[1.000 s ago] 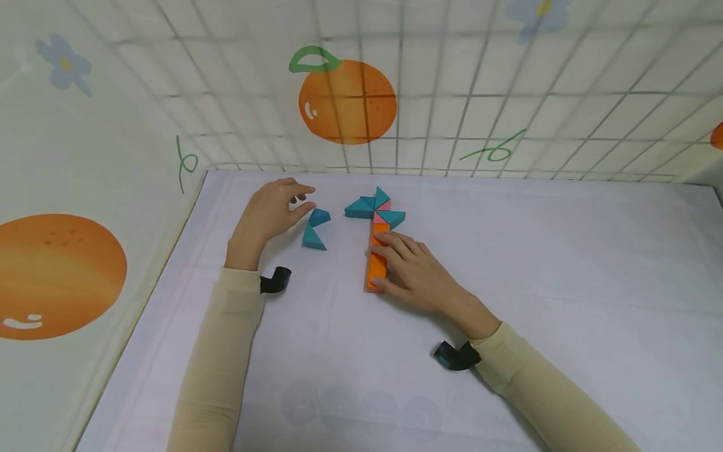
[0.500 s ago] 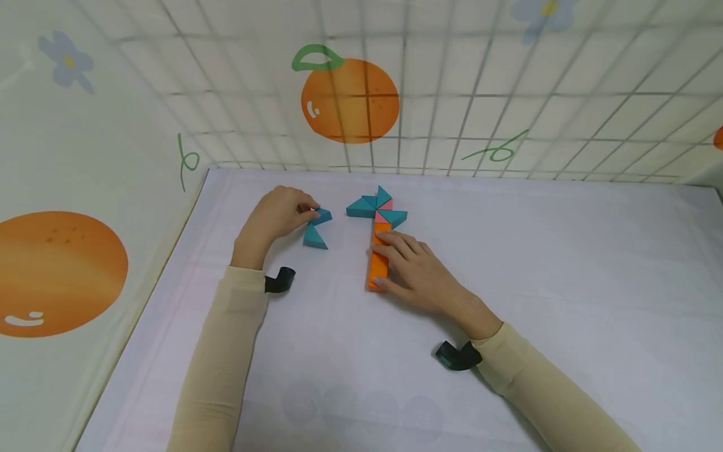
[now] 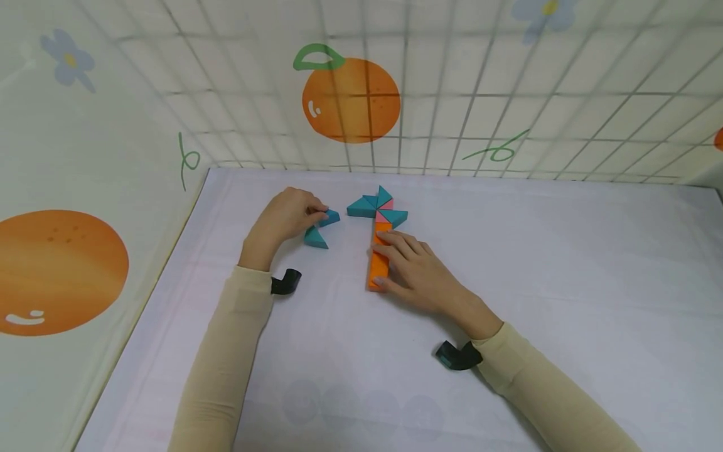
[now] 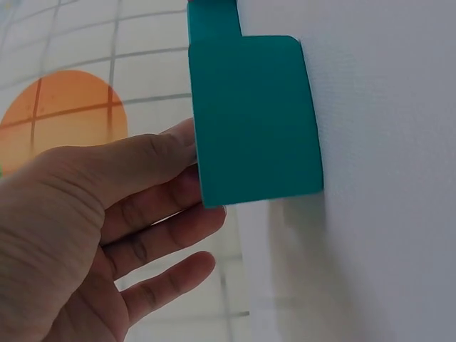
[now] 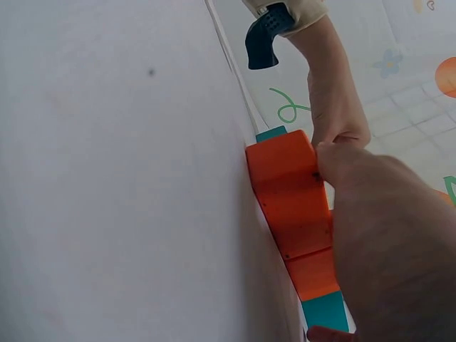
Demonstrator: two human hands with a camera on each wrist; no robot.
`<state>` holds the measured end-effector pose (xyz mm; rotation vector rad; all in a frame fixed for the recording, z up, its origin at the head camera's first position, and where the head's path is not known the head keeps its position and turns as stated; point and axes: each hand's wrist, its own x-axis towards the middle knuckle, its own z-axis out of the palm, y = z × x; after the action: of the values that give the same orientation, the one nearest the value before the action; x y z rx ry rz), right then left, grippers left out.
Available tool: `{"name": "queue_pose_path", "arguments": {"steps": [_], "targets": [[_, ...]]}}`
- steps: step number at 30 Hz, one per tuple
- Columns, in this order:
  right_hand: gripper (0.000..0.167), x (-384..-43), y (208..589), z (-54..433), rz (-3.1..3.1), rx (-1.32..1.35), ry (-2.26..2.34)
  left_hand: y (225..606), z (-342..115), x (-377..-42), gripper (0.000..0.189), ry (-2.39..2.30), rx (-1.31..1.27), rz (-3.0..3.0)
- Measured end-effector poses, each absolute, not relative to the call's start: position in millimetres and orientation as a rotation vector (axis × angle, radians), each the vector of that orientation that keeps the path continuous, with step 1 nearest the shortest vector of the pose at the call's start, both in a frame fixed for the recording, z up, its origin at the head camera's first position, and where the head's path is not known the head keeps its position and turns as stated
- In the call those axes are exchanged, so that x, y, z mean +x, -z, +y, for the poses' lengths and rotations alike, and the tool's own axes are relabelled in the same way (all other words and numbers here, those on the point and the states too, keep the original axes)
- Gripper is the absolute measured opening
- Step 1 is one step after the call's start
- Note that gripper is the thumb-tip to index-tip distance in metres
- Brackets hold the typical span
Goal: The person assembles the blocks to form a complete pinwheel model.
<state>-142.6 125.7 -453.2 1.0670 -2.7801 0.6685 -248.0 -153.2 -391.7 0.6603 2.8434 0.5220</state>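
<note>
My left hand (image 3: 289,212) pinches a blue triangular block (image 3: 333,218) between thumb and fingertips in the head view. Just nearer lies a loose teal triangular block (image 3: 315,238); in the left wrist view a teal face (image 4: 256,121) covers the fingertips and what they hold. My right hand (image 3: 415,270) rests over a row of orange blocks (image 3: 378,274), fingers across its top and thumb by the near end. Beyond this row, teal, blue and pink triangular blocks (image 3: 361,207) meet at their points like a pinwheel.
The blocks lie on a white-covered table (image 3: 536,282). A pale curtain (image 3: 446,75) with a grid and printed oranges hangs along the far edge and left side. Black camera mounts (image 3: 459,356) stick out at both wrists.
My left hand has come down onto the blue triangular block, pinched it and shifted it slightly right, toward the pinwheel. The right hand stays on the orange row.
</note>
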Motion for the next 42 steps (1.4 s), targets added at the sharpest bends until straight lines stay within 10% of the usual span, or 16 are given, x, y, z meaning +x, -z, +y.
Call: {"name": "queue_pose_path", "arguments": {"steps": [42], "targets": [[0.059,-143,453,126,-2.814,1.046,-0.679,389,-131,-240,0.023,-0.498,0.714,2.796]]}}
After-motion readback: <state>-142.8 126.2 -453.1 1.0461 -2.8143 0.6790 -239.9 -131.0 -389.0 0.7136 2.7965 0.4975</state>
